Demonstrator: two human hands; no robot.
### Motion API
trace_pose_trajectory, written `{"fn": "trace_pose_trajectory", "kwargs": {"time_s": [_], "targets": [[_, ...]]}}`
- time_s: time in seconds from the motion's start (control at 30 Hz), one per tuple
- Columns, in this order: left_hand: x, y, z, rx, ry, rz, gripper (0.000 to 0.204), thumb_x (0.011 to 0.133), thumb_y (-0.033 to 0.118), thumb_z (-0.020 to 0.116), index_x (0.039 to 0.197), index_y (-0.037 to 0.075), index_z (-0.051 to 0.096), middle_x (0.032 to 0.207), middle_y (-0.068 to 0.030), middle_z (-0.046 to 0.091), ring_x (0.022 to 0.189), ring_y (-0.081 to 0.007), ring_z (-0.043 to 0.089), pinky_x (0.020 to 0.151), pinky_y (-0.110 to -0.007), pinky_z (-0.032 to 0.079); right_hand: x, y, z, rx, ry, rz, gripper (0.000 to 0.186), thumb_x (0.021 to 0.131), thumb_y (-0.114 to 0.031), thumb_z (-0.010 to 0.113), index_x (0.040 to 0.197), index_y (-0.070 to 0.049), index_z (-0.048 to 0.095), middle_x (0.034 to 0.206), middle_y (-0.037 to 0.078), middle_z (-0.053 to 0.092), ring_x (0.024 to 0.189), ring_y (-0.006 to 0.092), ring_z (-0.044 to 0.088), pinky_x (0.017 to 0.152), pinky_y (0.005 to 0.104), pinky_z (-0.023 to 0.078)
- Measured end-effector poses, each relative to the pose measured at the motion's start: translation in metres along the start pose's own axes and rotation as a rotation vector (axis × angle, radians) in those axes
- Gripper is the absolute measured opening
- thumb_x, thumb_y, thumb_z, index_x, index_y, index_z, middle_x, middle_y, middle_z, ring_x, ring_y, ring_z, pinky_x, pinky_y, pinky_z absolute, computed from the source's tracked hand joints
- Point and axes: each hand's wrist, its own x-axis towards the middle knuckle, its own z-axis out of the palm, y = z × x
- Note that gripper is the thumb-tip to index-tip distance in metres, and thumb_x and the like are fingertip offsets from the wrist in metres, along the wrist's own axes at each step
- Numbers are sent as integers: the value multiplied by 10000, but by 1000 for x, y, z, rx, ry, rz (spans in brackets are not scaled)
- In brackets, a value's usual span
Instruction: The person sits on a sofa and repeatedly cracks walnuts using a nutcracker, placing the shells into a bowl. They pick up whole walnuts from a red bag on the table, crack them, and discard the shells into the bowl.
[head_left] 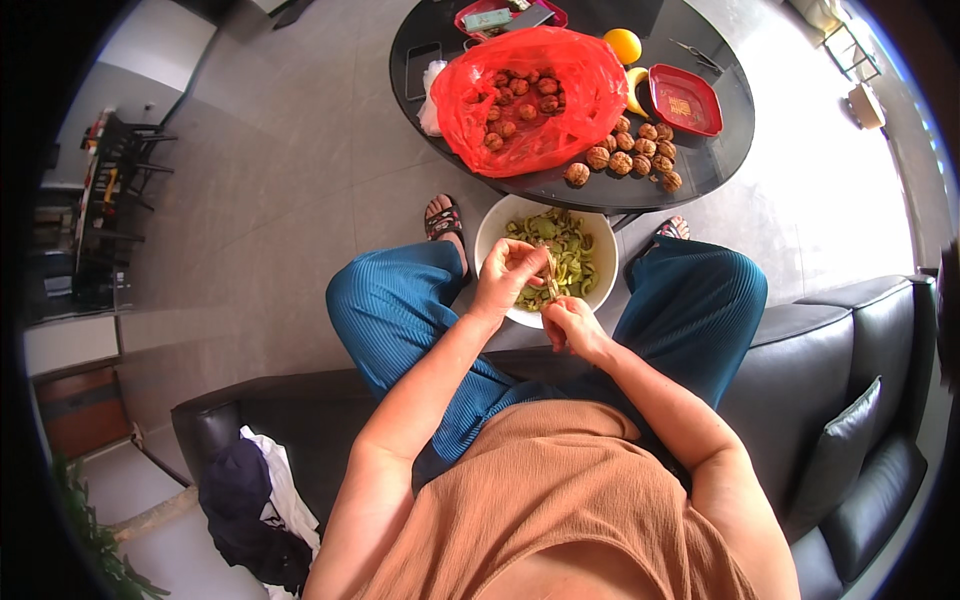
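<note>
Above a white bowl (487, 232) my two hands come close together. My left hand (508, 275) is closed, its thumb and fingers pinching the upper end of a thin brownish strip (551, 276). At the strip's lower end, my right hand (576, 326) is also closed, with the fingers curled in. Exactly what the strip is cannot be made out. Green and brownish curled pieces (577, 246), perhaps cut vegetable or peel, fill the bowl below. The bowl sits between my knees, and my hands hide part of its contents.
A dark round table (720, 165) stands beyond the bowl. It carries a red plastic bag (590, 90) of walnuts, loose walnuts (620, 162), a red tray (685, 100), an orange (622, 46), a banana (636, 90) and a phone (423, 70). Under me is a black sofa (800, 345).
</note>
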Motion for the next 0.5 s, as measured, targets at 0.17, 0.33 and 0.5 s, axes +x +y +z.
{"fn": "trace_pose_trajectory", "kwargs": {"time_s": [0.17,0.33,0.5], "targets": [[-2,9,1,-447,-138,-366,781,939,695,268,1069,-7,585,970,-200,680,898,-340,682,821,-484,556,-4,-3,13,-33,-80,10,291,880,-280,501,682,-66,499,537,21,502,448,126,480,419,274,368],[-1,-2,10,-423,37,-402,774,914,737,242,770,56,582,643,-116,625,544,-258,631,542,-413,562,-5,-6,21,-75,-43,-18,282,864,-225,494,646,-47,496,537,36,516,444,134,505,422,286,396],[-5,6,19,-398,53,-344,723,917,732,260,707,86,508,580,-86,550,463,-227,542,479,-391,515,-3,-1,20,-56,-18,-29,260,849,-192,488,643,-34,507,539,39,522,427,138,508,409,289,403]]}}
